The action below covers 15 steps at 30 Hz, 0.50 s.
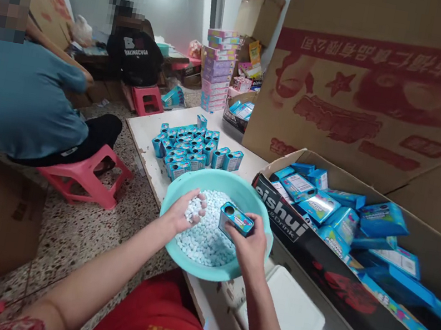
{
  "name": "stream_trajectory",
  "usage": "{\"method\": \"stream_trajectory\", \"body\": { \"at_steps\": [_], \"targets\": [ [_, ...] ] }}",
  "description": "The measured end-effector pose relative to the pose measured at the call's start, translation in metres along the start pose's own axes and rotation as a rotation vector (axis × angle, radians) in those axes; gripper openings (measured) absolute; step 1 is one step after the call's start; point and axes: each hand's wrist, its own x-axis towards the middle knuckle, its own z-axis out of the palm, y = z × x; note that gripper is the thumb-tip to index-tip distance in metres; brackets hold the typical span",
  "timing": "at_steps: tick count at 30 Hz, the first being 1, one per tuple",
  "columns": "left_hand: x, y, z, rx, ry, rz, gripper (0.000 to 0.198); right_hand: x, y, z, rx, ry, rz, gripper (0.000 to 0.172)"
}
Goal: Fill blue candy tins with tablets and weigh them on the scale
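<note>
A turquoise plastic basin (184, 181) sits at the table's edge in front of me, holding a mass of small pale-blue candies (206, 247). Over its left side, my left hand (185, 212) is cupped palm up around a small heap of these candies (195, 210). My right hand (249, 243) grips a small blue box (236, 221) above the basin's right side. The box is tilted a little, and a dark round hole shows in its top. A short gap over the candies separates the two hands.
Behind the basin, several blue boxes (187, 145) stand grouped on the white table (145, 135). A long carton (314, 259) of blue boxes lies right, near a white lid (292, 318). Two people sit left, one in a blue shirt (25, 93) on a pink stool (87, 176).
</note>
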Motion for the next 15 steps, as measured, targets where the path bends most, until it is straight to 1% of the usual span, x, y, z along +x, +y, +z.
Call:
{"method": "stream_trajectory", "body": {
  "at_steps": [2, 4, 5, 7, 10, 12, 15],
  "targets": [
    [-0.003, 0.0, 0.007, -0.009, -0.01, 0.061, 0.025, -0.003, 0.0, 0.003, -0.19, -0.035, -0.126, 0.038],
    [-0.005, -0.001, 0.02, -0.016, -0.046, 0.194, 0.026, -0.006, 0.0, 0.006, -0.298, -0.068, -0.223, 0.036],
    [-0.005, -0.003, 0.027, -0.011, -0.065, 0.276, 0.027, -0.007, 0.0, 0.008, -0.325, -0.075, -0.25, 0.037],
    [-0.003, -0.007, 0.039, 0.016, -0.08, 0.444, 0.029, -0.008, 0.0, 0.01, -0.342, -0.086, -0.26, 0.038],
    [0.002, -0.015, 0.048, 0.066, -0.036, 0.615, 0.032, -0.009, 0.002, 0.012, -0.338, -0.089, -0.244, 0.039],
    [0.004, -0.019, 0.048, 0.103, -0.015, 0.666, 0.033, -0.009, 0.004, 0.012, -0.335, -0.095, -0.227, 0.039],
    [0.004, -0.023, 0.045, 0.158, -0.039, 0.667, 0.033, -0.01, 0.007, 0.011, -0.323, -0.095, -0.227, 0.038]
  ]
}}
